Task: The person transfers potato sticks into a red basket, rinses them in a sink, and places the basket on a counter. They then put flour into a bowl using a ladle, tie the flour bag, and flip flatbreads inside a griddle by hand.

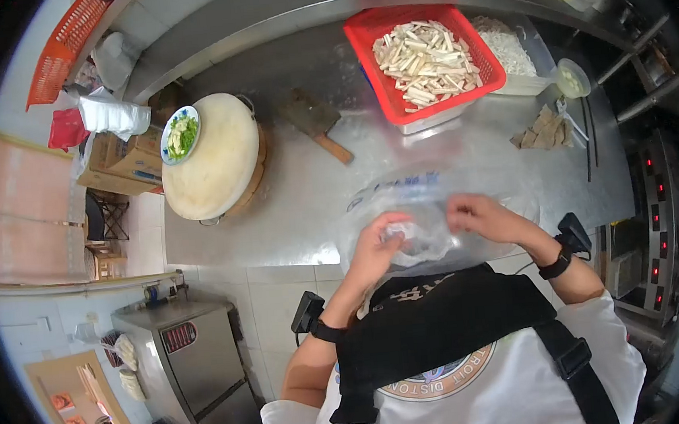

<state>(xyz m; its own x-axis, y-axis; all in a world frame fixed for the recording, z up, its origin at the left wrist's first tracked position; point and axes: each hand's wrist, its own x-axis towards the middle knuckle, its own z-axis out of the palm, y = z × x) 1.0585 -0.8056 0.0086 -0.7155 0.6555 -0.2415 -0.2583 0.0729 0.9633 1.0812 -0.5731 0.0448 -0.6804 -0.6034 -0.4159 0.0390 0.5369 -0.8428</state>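
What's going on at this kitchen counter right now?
A person stands at the steel counter with both hands on a clear plastic bag. The left hand bunches part of it and the right hand pinches its edge. Beyond them, untouched, lie a cleaver, a round chopping block bearing a plate of chopped greens, and a red basket of pale cut strips.

Cleaver [315,120] lies between chopping board [212,158] and basket [361,59], behind plastic bag [426,193].

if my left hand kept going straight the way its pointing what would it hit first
The clear plastic bag, which the left hand is pinching. Past it, likely the steel counter toward the red basket, though depth is unclear.
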